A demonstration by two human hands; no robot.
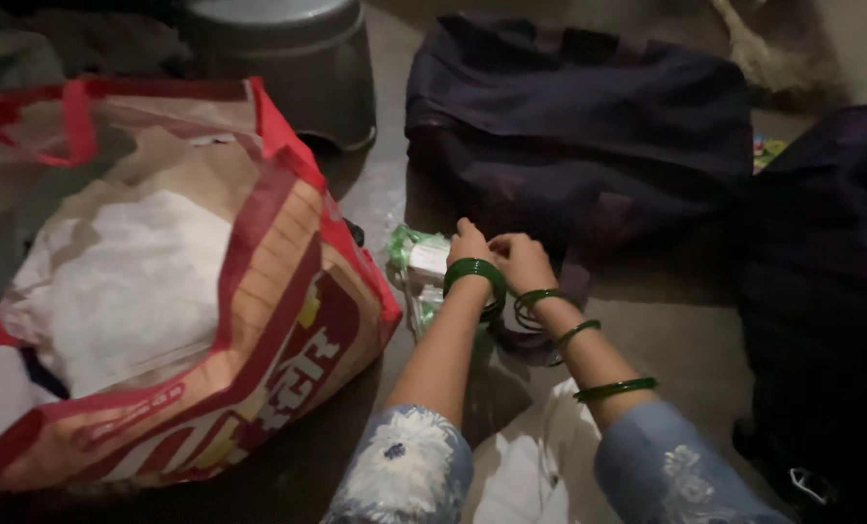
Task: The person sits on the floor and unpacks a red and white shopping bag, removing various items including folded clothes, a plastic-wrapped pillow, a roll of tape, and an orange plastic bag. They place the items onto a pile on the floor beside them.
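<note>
A green-and-white packet [422, 260] beside the dark bag [579, 146] is gripped by the left hand [469, 245] and right hand [519, 258], fingers curled; steady holding is needed.

Worn on the head, looking steeply down and forward at the floor [686, 340], close over both forearms; only one view, nothing shared.

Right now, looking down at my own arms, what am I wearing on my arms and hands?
Both arms come out of light blue sleeves with a white flower print, ending at about the elbow. The left hand has a stack of dark green bangles at the wrist. The right hand has thin green bangles spread apart along the forearm. No rings or gloves can be made out in the dim light.
</note>
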